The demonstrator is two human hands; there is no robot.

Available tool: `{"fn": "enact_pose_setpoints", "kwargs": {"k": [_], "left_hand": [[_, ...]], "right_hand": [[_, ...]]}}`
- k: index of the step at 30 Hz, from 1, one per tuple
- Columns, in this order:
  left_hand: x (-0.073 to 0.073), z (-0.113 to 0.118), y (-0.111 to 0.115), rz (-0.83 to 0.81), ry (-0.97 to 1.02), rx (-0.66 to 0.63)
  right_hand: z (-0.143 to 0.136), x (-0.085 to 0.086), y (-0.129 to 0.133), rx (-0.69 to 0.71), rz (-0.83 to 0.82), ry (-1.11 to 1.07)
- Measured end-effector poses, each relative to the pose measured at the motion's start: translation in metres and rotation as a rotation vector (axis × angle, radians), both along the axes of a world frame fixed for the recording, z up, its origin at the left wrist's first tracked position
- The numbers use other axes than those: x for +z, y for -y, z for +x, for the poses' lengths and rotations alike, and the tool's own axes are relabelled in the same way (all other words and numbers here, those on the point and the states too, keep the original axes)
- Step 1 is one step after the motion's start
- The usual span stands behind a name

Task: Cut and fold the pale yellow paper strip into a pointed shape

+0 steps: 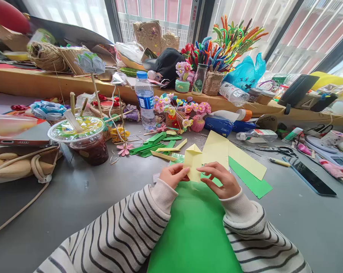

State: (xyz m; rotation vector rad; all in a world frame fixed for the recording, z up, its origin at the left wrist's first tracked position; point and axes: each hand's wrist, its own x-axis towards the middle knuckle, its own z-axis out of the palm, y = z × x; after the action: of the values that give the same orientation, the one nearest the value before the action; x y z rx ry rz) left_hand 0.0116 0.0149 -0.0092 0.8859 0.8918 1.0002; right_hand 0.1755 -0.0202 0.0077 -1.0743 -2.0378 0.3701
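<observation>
A small folded piece of pale yellow paper, with a pointed top, is held up between my two hands. My left hand pinches its lower left edge between thumb and fingers. At the right edge, my right hand has thumb and index fingertip close to the paper, the fingers curled and slightly apart. Beneath both hands lies a large green sheet. Just beyond are flat pale yellow sheets over a green sheet, and folded green paper strips to the left.
A lidded drink cup and an upright water bottle stand left of centre. Crocheted flowers are behind the paper. On the right lie pliers, a phone and a white scale. A crowded ledge runs along the windows.
</observation>
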Motion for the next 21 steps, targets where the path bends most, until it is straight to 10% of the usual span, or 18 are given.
{"fn": "enact_pose_setpoints", "kwargs": {"k": [12,21], "left_hand": [[0.002,0.002,0.005,0.081,0.014,-0.035],[-0.001,0.003,0.006,0.160,0.010,-0.046]], "right_hand": [[0.002,-0.004,-0.002,0.010,0.103,0.053],[-0.008,-0.012,-0.001,-0.124,-0.325,-0.266]]}}
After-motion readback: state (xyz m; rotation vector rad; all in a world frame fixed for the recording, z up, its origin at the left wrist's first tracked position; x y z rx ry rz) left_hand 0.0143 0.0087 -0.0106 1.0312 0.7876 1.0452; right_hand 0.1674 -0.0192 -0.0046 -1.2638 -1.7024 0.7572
